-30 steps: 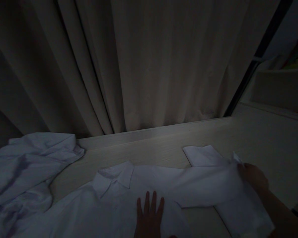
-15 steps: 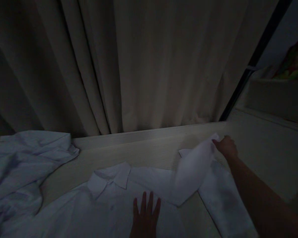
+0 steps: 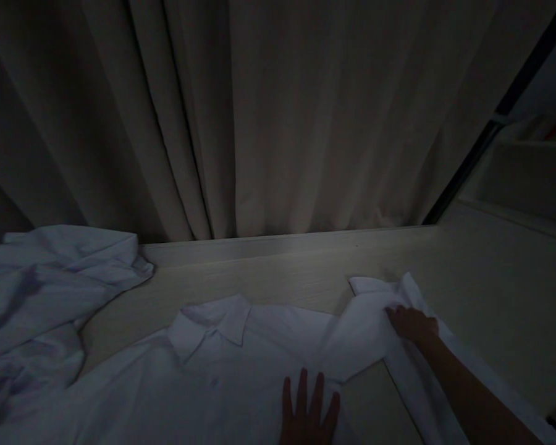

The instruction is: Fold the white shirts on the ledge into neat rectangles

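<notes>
A white collared shirt (image 3: pixel 204 377) lies spread face up, its collar toward the far side and a button below it. My left hand (image 3: pixel 308 411) rests flat on the shirt's front with fingers apart. My right hand (image 3: pixel 412 324) is closed on the shirt's short sleeve (image 3: pixel 364 330), off to the right. Under my right hand and forearm lies another white cloth (image 3: pixel 412 383), a long strip running toward the lower right; whether it is a separate garment I cannot tell.
A crumpled white garment (image 3: pixel 69 272) is heaped on the left. The pale surface (image 3: pixel 259 272) ends at a raised ledge (image 3: pixel 278 244) below long grey-brown curtains (image 3: pixel 282 123). A pale box-like shelf (image 3: pixel 528 173) stands at the right. The light is dim.
My right hand has come down and nearer with the sleeve, which was lifted before and now lies lower. My left hand has slid right across the shirt front. The view has shifted slightly.
</notes>
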`<state>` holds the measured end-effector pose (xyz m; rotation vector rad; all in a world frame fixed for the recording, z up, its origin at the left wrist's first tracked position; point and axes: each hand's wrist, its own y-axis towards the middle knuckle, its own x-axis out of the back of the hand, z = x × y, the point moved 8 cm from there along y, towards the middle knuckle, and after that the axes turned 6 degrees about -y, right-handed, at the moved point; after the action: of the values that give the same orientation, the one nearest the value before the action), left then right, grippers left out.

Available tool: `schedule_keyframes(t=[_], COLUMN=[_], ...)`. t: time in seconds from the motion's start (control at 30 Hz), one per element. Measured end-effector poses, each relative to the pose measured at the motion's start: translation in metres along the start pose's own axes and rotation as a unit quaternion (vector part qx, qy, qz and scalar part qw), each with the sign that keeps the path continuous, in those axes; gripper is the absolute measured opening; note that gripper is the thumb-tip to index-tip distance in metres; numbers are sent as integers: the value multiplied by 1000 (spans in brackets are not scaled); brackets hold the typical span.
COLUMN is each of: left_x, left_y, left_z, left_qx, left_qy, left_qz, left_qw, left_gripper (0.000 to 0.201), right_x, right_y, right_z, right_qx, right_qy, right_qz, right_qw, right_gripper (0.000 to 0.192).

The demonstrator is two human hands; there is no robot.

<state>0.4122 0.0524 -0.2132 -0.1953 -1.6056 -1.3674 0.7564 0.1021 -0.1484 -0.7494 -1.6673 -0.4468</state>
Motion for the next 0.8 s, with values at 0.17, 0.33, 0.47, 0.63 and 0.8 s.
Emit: schedule_keyframes(t=[0.17,0.33,0.47,0.63,0.8], left_x=[-15,-26,-22,-17,-25], left_y=[-5,-9,-8,-6,-9], left_z=[0,-2,-2,0,3], left_qx=[-10,-5,-8,0,31], left_qy=[-28,-61,-55,-66,-144], left_qz=[66,107,108,133,204], left_qw=[997,992,993,989,968], left_gripper=[44,47,50,51,58], right_x=[45,48,49,65,-12], right_y=[-3,-40,-41,-23,-92], right_z=[49,168,162,11,-117], right_qx=[68,288,288,88,-73], right_qy=[-29,17,36,52,106], right_qz=[-58,-55,-58,-136,-189], right_qw=[996,956,955,985,974], right_gripper=[41,31,27,47,56])
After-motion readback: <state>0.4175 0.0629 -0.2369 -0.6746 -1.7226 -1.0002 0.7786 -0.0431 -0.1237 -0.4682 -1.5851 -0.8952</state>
